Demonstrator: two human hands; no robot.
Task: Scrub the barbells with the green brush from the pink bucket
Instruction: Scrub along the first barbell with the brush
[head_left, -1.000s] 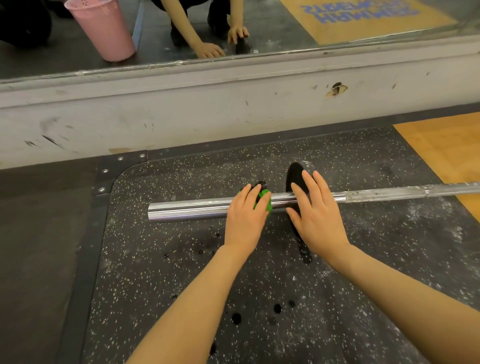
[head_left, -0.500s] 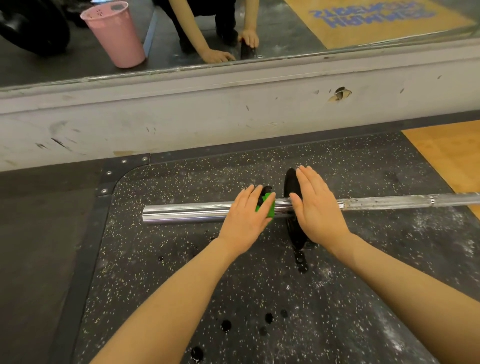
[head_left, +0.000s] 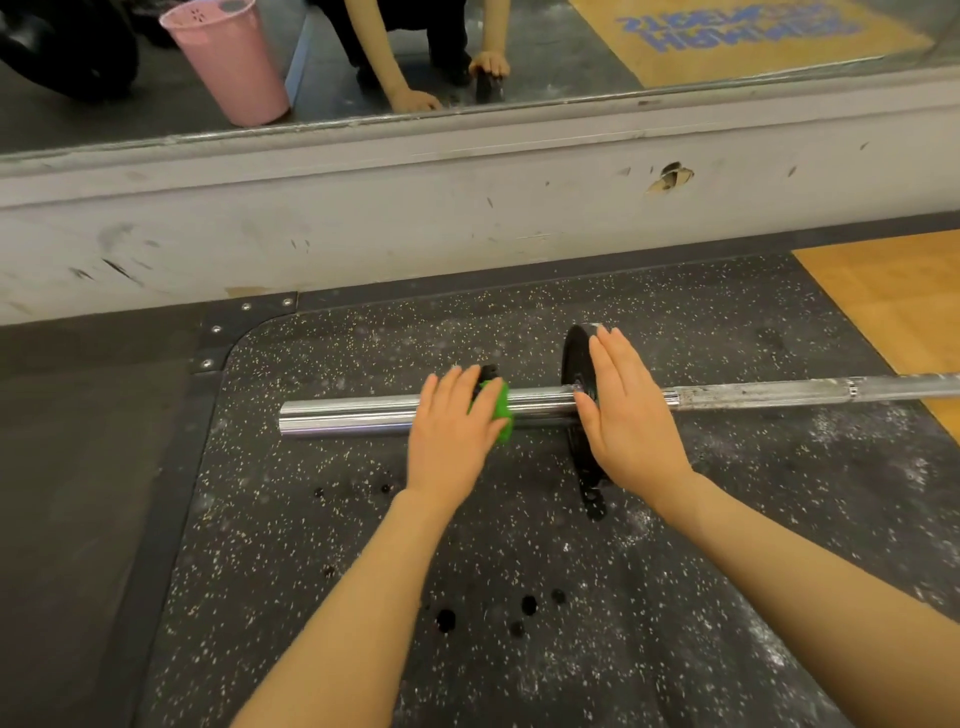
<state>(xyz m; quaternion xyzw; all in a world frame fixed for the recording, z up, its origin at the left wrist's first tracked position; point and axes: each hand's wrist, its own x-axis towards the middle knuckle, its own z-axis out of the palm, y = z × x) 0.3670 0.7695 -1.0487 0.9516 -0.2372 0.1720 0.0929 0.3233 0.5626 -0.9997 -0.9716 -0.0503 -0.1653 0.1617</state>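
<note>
A chrome barbell (head_left: 353, 410) lies left to right on the speckled black floor mat (head_left: 519, 545), with a small black plate (head_left: 574, 364) on its sleeve. My left hand (head_left: 452, 431) holds the green brush (head_left: 500, 410) down on the sleeve, a little left of the plate; most of the brush is hidden under the palm. My right hand (head_left: 631, 415) lies flat with straight fingers over the plate and the bar. The pink bucket (head_left: 231, 62) shows only as a reflection in the wall mirror, at the upper left.
A scuffed white wall base (head_left: 363, 218) runs behind the barbell, under the mirror. Dark wet drops (head_left: 527, 605) dot the mat near my forearms. Wooden platform flooring (head_left: 893, 301) lies at the right. A metal corner bracket (head_left: 228, 332) edges the mat at the left.
My left hand has shifted slightly with the brush along the sleeve. My right hand stays flat on the plate. The view has tilted, showing more of the mirror.
</note>
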